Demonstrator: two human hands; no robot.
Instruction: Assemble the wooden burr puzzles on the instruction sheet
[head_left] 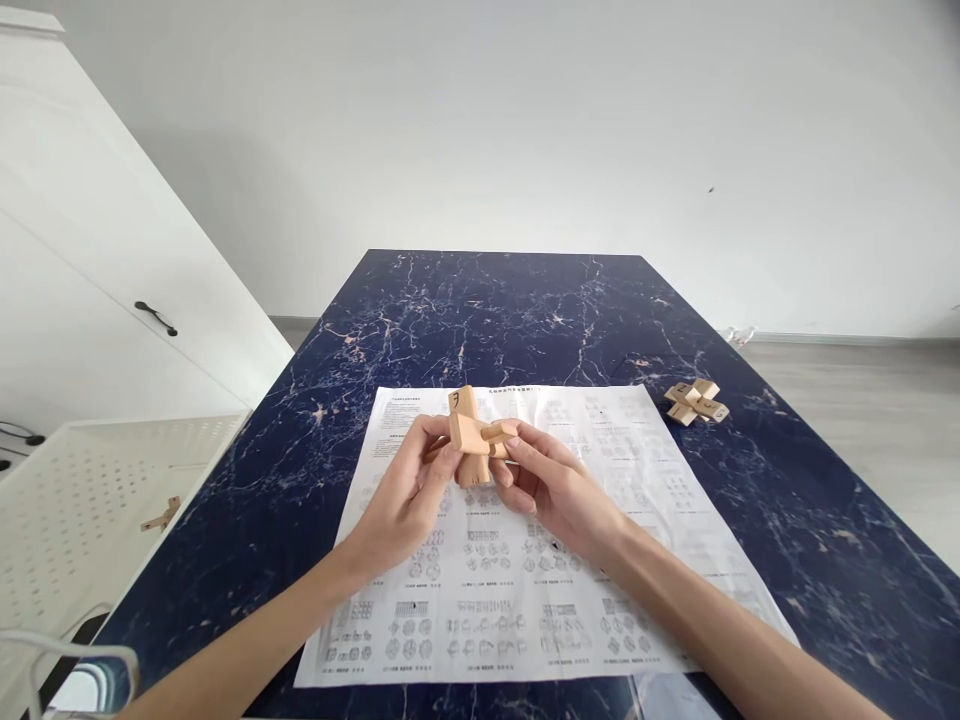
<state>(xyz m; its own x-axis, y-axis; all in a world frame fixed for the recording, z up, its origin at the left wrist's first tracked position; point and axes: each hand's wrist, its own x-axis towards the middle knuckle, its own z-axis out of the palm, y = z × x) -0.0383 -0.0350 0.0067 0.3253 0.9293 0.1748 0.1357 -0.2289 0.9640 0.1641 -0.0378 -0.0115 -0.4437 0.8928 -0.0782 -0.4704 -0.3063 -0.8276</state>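
Note:
Several interlocked wooden pieces form a burr puzzle (pixel 468 434), held up over the printed sheet in both hands. One upright piece bears a dark numeral near its top. My left hand (pixel 414 478) grips the puzzle from the left, thumb in front and fingers behind. On the other side, my right hand (pixel 551 478) pinches a rounded light bar (pixel 501 431) that sticks out to the right. Fingers hide part of the joint between the pieces. Beneath lies a white instruction sheet (pixel 487 640) with rows of small assembly drawings.
A second wooden puzzle (pixel 696 402) with numbered pieces sits on the dark blue marbled table (pixel 480 310), right of the sheet. At left are a white cabinet (pixel 90 230), a perforated white chair seat (pixel 82 490) with a small wooden piece (pixel 160 514) on it, and a white cable (pixel 75 645).

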